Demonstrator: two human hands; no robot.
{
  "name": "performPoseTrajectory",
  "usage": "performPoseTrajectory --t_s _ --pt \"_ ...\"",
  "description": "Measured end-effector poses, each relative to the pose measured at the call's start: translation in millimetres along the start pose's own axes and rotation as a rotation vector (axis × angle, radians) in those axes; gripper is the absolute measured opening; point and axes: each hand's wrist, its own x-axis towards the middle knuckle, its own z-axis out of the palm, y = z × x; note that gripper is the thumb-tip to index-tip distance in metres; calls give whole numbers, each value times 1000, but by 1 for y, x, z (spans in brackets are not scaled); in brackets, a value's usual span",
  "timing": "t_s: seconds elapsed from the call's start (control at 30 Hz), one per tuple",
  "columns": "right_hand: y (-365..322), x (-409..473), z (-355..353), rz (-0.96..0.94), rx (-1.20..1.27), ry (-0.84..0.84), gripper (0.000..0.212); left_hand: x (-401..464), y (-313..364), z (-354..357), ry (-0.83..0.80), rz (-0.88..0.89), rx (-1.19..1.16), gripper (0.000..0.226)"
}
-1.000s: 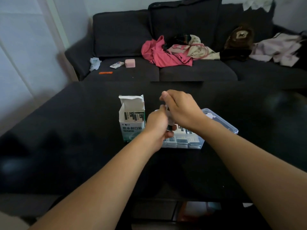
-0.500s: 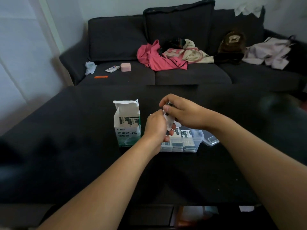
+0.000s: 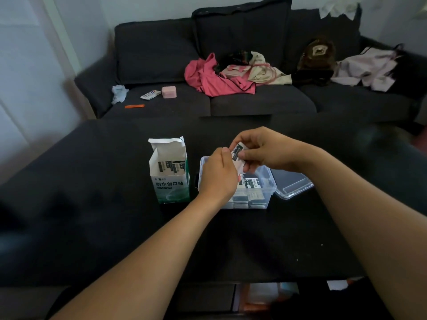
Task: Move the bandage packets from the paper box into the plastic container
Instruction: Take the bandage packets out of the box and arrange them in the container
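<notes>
Pinching 1 bandage packet (image 3: 238, 155) between them: left hand (image 3: 218, 175) and right hand (image 3: 265, 150), above plastic container (image 3: 269, 189), mid-table (image 3: 92, 215). Paper box (image 3: 169, 181), open, just left, packets upright inside.

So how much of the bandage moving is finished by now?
Roughly midway. Packets already lie in the plastic container, its lid off beside it. Both the left hand and the right hand hold a held packet above it. More packets remain in the paper box.
</notes>
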Motion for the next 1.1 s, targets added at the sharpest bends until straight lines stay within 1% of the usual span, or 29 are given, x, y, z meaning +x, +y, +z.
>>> performPoseTrajectory --t_s 0.1,0.2,0.33,0.43,0.5,0.57,0.67,0.7,0.73,0.77,0.83,0.9,0.93,1.0,1.03,1.1 --pt "2 3 1 -14 -16 9 16 0 1 0 -17 0 -9 43" --pt "0 6 3 -15 40 -3 14 5 -4 0 60 43 57 46" --pt "-2 9 4 -9 86 8 14 8 -4 -5 106 58 101 40" --pt "-1 8 4 -5 171 -30 17 7 0 -8 118 90 112 39" --pt "-2 7 3 -8 164 -38 18 6 0 -9 122 125 138 38" --pt "0 8 4 -25 83 -18 16 6 0 -10 69 123 141 41" --pt "4 8 2 -9 -21 -23 12 5 5 -13 -155 -15 93 49" --pt "5 7 -2 9 -35 -28 11 4 7 -15 -207 -42 86 52" --pt "6 5 -8 33 -57 -26 12 5 9 -17 -216 -37 95 54" --pt "7 3 -16 64 -87 -14 12 6 9 -19 -183 -3 118 55" --pt "12 0 -33 140 -152 2 12 8 9 -25 -73 113 190 53" --pt "19 1 -43 198 -243 -32 12 9 6 -32 -36 229 312 46" --pt "22 2 -44 208 -308 -59 11 9 5 -37 -61 281 416 40" --pt "26 9 -40 215 -419 -112 10 6 3 -44 -166 353 651 29" --pt "27 13 -38 226 -449 -134 10 6 1 -46 -228 357 734 27" --pt "27 19 -36 265 -471 -170 11 5 -2 -49 -326 334 808 28"
